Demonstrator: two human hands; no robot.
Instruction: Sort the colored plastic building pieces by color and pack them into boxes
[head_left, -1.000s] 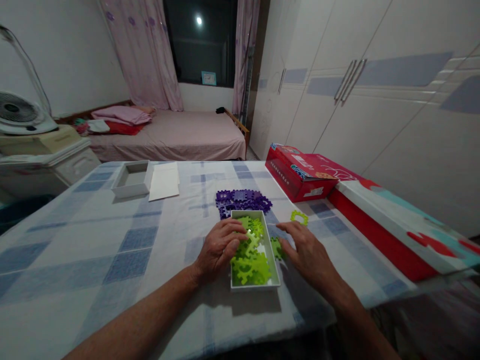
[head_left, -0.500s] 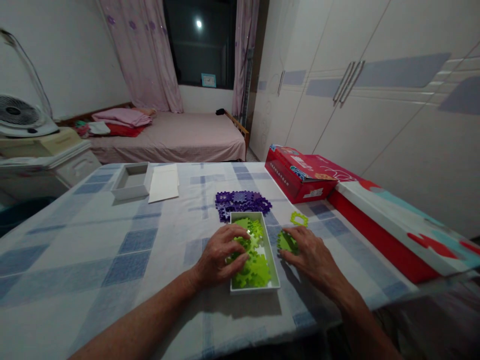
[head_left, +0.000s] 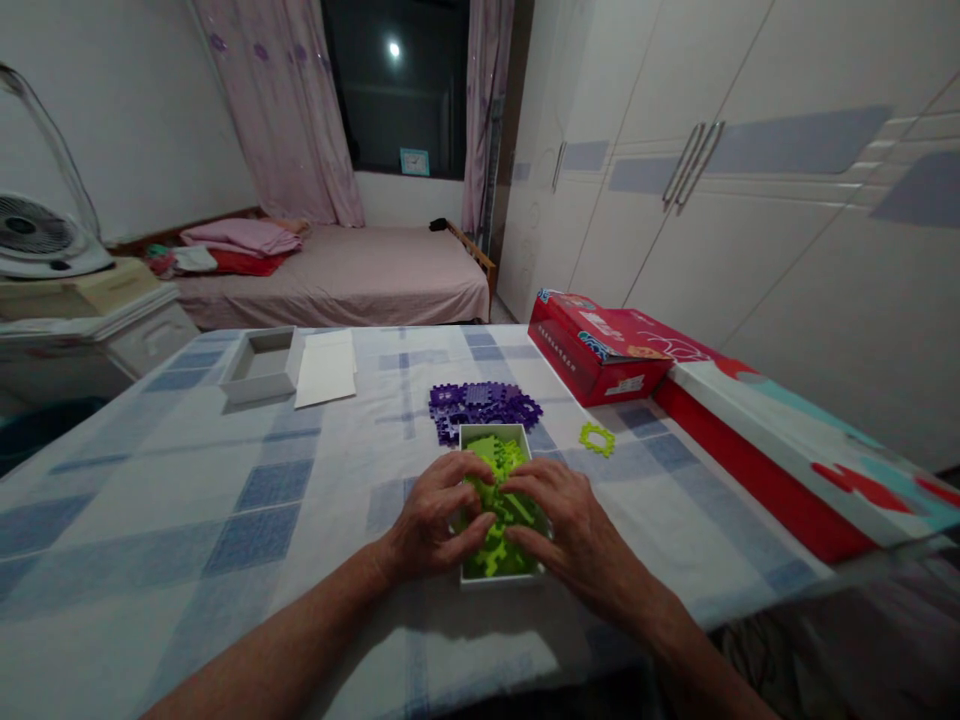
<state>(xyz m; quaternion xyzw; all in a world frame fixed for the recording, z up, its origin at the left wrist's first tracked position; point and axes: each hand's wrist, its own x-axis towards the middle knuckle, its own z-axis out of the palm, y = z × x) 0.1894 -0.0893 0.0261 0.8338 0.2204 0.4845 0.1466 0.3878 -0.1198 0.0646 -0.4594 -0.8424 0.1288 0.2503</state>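
A small white box (head_left: 501, 582) filled with green interlocking puzzle pieces (head_left: 496, 555) stands in front of me. My left hand (head_left: 442, 515) bends over its left side, thumb and fingers apart, with nothing plainly between them. From the right, my right hand (head_left: 566, 520) reaches over the box and grips a green puzzle piece (head_left: 525, 508), tilted between thumb and fingers; my fingers partly cover it. Just behind the box lies a pile of purple puzzle pieces (head_left: 484, 400). One green frame-shaped piece (head_left: 598, 438) lies on the tablecloth to the right.
A red carton (head_left: 592, 350) and a long red-and-white box (head_left: 795, 460) line the table's right side. Back left are an open grey-white box (head_left: 259, 385) and white cards (head_left: 328, 370). The checked tablecloth (head_left: 255, 500) covers the table; a bed (head_left: 375, 265) stands beyond it.
My right hand has moved left from the tablecloth to over the box, carrying the green piece that lay beside the frame-shaped one. My left hand stays almost in place.
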